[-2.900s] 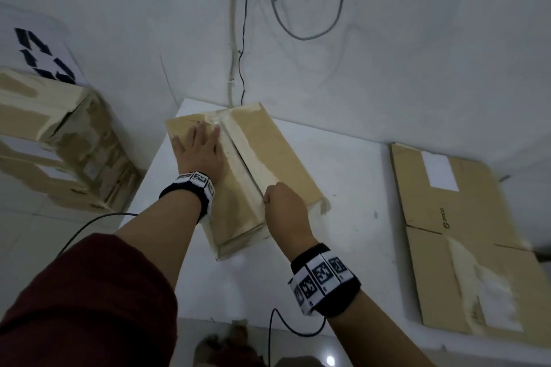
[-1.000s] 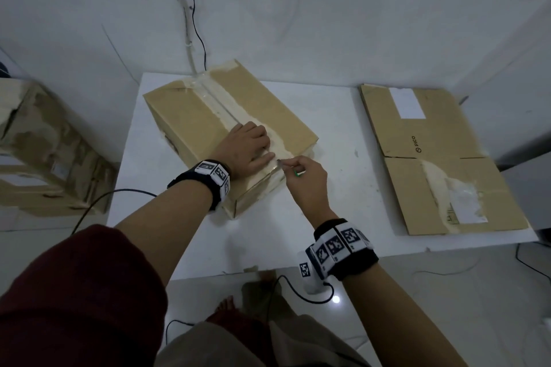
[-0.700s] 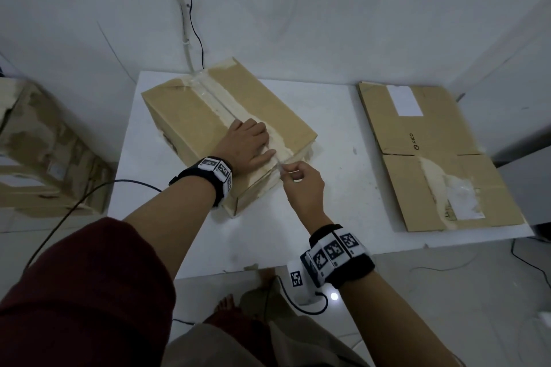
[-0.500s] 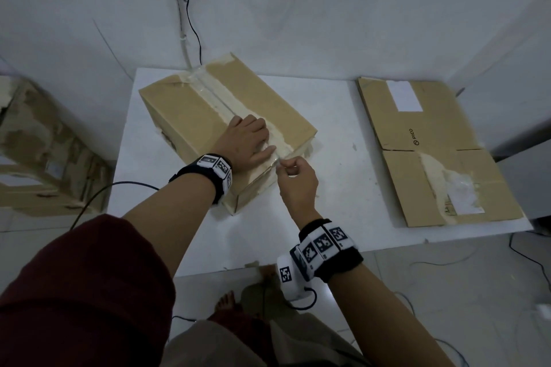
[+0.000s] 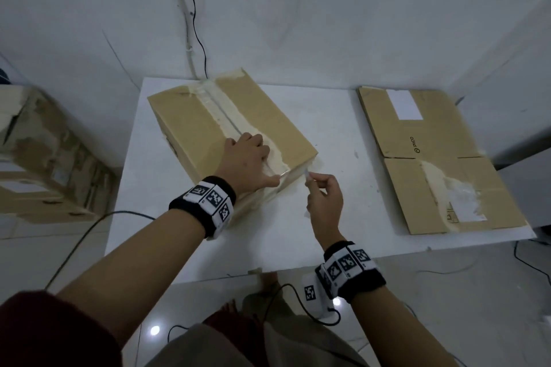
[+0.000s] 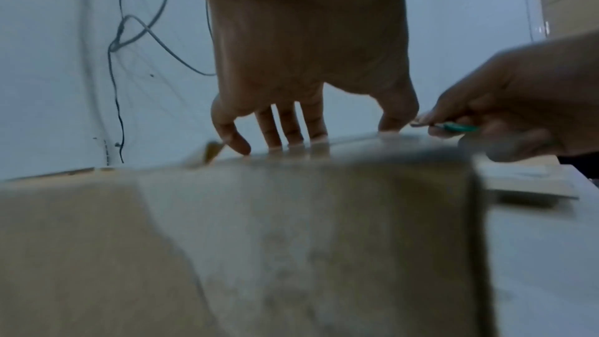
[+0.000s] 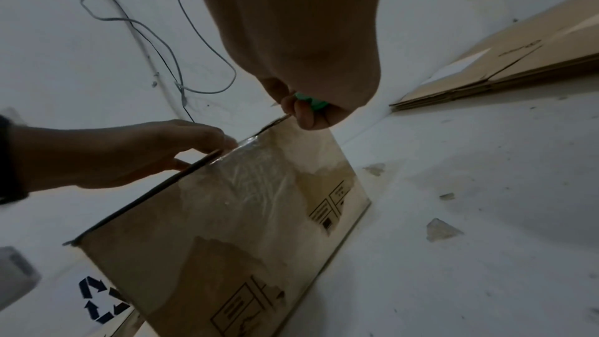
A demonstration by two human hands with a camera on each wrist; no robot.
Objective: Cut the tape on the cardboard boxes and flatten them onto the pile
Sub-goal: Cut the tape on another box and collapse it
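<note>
A taped cardboard box [image 5: 190, 125] stands on the white table [image 5: 328, 217], with a strip of clear tape [image 5: 226, 116] along its top seam. My left hand [image 5: 256, 152] presses on the box top near its near end, fingers [image 6: 291, 137] straight and thumb at the edge. My right hand [image 5: 310, 180] pinches a small green-handled cutter [image 7: 309, 101] whose tip is at the box's near top edge, right beside the left thumb. The cutter [image 6: 453, 126] also shows in the left wrist view. Flattened boxes form a pile [image 5: 432, 158] on the table's right side.
More worn cardboard boxes [image 5: 44, 158] are stacked on the floor to the left of the table. Cables [image 5: 193, 24] hang down the wall behind the box. Small tape scraps [image 7: 441, 229] lie on the table. Bare tabletop lies between the box and the pile.
My left hand has slid from the far part of the box top to its near end. My right hand has come off the top and now holds the cutter at the near edge.
</note>
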